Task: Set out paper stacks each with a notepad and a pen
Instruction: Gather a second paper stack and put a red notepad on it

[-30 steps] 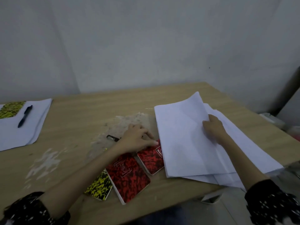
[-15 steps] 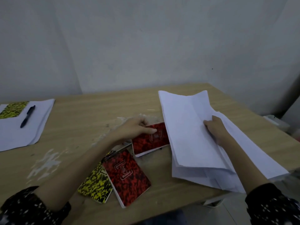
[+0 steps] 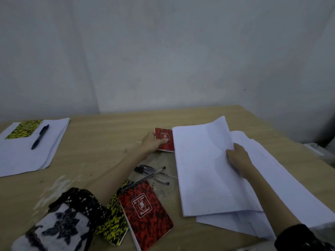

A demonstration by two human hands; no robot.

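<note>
Left hand (image 3: 151, 143) holds a small red-and-black speckled spiral notepad (image 3: 165, 139) against the left edge of a white paper stack (image 3: 203, 169) on the wooden bench (image 3: 108, 134).
Its grip is closed on the notepad, thumb on the cover; the right hand (image 3: 237, 156) has its grip curled round the lifted edge of the stack's upper sheets, more loose sheets spread beneath; near the bench's front edge lie a larger red speckled notepad (image 3: 145, 212) overlapping a yellow-and-black speckled notepad (image 3: 113, 221), with several dark pens (image 3: 152, 173) just behind them; far left, another white paper stack (image 3: 27, 156) carries a yellow speckled notepad (image 3: 24, 128) and a black pen (image 3: 40, 136).
</note>
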